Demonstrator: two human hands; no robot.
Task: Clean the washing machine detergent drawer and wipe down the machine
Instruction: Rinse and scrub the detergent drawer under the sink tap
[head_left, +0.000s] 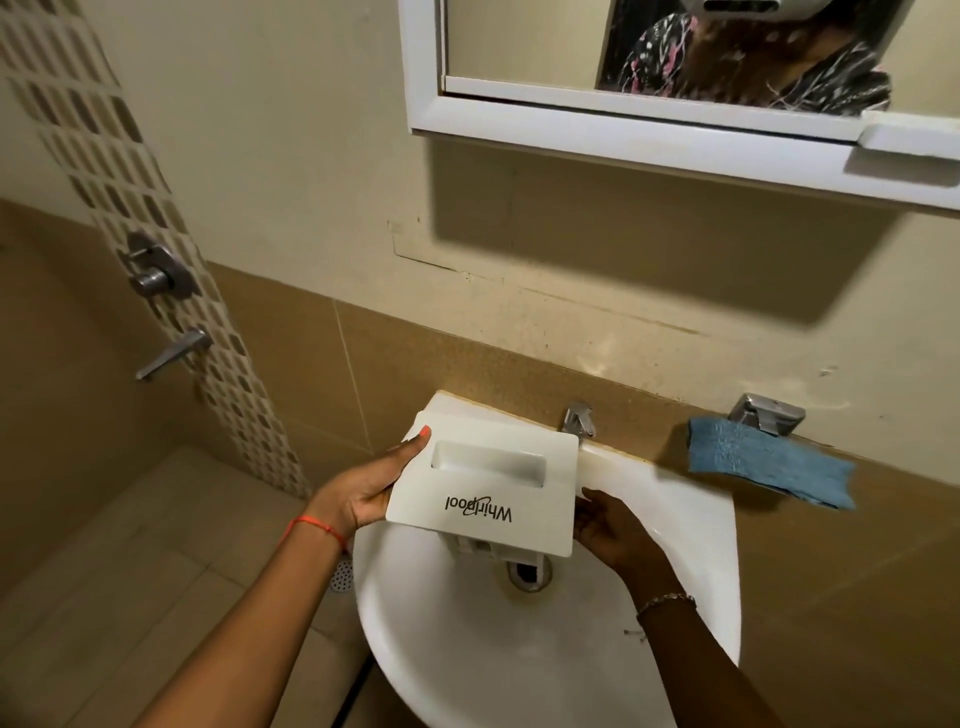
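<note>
A white detergent drawer (483, 486) with a recessed handle and the Whirlpool name on its front panel hangs over the white sink (467, 649). My left hand (371, 488) grips its left edge, thumb on the panel's top corner. My right hand (610, 527) holds its right edge from behind. The drawer's compartments point down toward the drain (527, 571) and are mostly hidden behind the panel. A blue cloth (769, 462) lies folded on the ledge to the right of the sink.
The sink tap (579, 418) stands just behind the drawer. A metal holder (766, 413) sits above the cloth. A mirror cabinet (675, 88) hangs overhead. Shower controls (156, 270) and a floor drain (343, 574) are to the left.
</note>
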